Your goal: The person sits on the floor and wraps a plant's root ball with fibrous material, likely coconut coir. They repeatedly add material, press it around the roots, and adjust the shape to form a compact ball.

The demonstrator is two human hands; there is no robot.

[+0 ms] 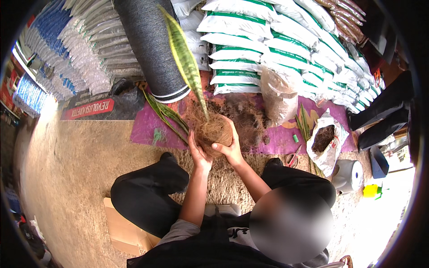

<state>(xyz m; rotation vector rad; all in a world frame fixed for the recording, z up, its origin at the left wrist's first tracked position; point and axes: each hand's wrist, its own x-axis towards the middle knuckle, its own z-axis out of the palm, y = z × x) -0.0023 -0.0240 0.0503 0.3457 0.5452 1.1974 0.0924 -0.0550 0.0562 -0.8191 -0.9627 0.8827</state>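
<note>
In the head view, the fingers of your left hand (199, 154) and right hand (231, 146) cup the round, shaggy fibre ball (213, 130) between them, probably to steady the tall, stiff, yellow-edged leaf (186, 58) rising beyond; past your fingers, crumbly dark soil (245, 117) litters the purple mat (142, 128).

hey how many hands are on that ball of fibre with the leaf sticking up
2: the left hand cups the ball of fibre at its lower left, and the right hand holds its right side. The ball's far side is hidden.
</note>
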